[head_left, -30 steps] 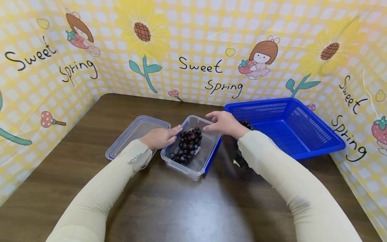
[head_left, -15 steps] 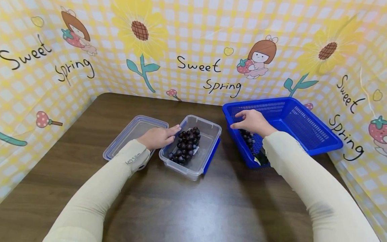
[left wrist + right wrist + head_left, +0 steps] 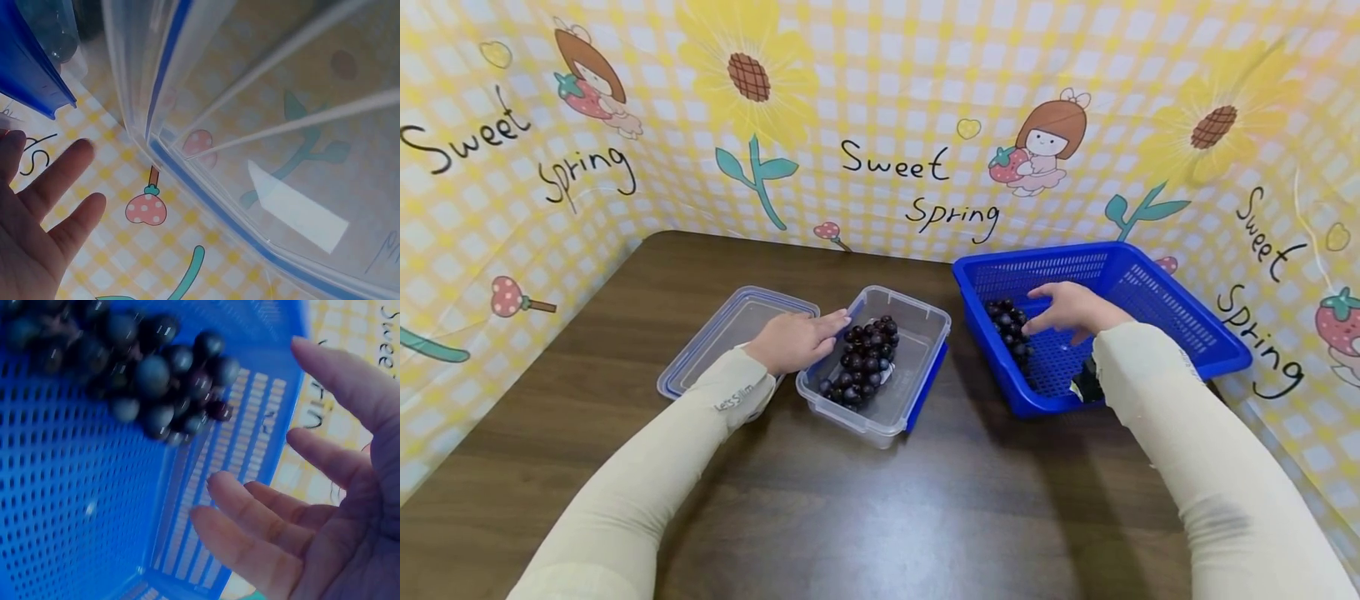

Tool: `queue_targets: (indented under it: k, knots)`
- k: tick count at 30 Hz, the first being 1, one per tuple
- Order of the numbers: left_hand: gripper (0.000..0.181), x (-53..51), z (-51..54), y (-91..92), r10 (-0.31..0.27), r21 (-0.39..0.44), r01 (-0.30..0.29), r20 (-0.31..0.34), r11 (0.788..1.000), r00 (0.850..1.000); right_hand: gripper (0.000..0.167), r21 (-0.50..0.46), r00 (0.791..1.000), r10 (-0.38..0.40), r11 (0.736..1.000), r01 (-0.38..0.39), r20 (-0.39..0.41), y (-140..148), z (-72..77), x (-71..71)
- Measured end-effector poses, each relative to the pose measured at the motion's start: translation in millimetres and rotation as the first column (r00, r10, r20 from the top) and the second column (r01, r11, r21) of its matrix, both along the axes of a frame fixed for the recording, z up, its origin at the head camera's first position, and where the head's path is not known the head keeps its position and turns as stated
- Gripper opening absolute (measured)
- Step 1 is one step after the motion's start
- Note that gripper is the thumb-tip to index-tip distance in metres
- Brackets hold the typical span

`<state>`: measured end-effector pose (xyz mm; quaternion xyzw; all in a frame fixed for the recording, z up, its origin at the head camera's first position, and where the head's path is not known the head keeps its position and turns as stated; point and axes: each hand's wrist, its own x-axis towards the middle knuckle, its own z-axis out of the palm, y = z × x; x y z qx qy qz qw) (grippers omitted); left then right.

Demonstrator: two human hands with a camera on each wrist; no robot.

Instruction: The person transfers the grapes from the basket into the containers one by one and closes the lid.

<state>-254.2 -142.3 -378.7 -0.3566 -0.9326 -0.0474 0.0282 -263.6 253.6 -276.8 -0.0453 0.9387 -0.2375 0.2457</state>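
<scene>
A bunch of dark grapes (image 3: 863, 362) lies in the clear plastic container (image 3: 917, 367), which has a blue clip on its right side. My left hand (image 3: 793, 340) rests with extended fingers at the container's left rim. To the right, my right hand (image 3: 1071, 308) is over the blue basket (image 3: 1213, 346), holding nothing. Its spread fingers (image 3: 244, 544) are beside a second bunch of dark grapes (image 3: 156, 375) at the basket's left wall. Whether a fingertip touches these grapes is unclear.
The clear lid (image 3: 730, 333) with a blue seal lies left of the container, partly under my left wrist. All of this is on a brown wooden table (image 3: 820, 508). A yellow-checked printed cloth (image 3: 887, 83) rises behind and at both sides.
My right hand has moved right, from the container's right rim to inside the basket's outline, uncovering the grapes there. My left hand has stayed at the container's left rim.
</scene>
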Motion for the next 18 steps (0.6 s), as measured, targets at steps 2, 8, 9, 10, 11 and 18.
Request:
queue_targets:
  k: [2,8,9,10,11,18]
  knots:
    - [0.046,-0.3,-1.0,-0.1,-0.002,0.007,0.002,0.001,1.0,1.0,0.075,0.001,1.0,0.02,1.0,-0.02,0.014,4.4,-1.5,-2.5]
    - [0.046,-0.9,-2.5,0.7,-0.003,0.023,0.003,-0.001,1.0,1.0,0.082,-0.071,0.997,0.043,0.997,-0.038,0.061,12.2,-6.0,-8.9]
    - [0.046,-0.7,-2.4,0.8,-0.002,0.026,0.002,0.001,1.0,1.0,0.083,-0.075,0.997,0.042,0.997,-0.036,0.07,12.0,-7.1,-10.0]
    - [0.046,-1.0,-2.4,0.8,-0.002,0.03,0.002,0.003,1.0,1.0,0.085,-0.078,0.996,0.038,0.996,-0.031,0.079,11.5,-8.3,-11.2]
    - [0.046,-0.6,-2.2,0.7,-0.002,0.031,0.002,0.002,1.0,1.0,0.086,-0.078,0.995,0.035,0.997,-0.028,0.091,10.4,-9.5,-12.4]
    - [0.046,-0.4,-2.4,0.7,-0.002,0.043,0.001,0.018,0.999,1.0,0.089,-0.03,0.992,0.042,0.999,-0.038,0.12,-0.3,-19.2,-21.5]
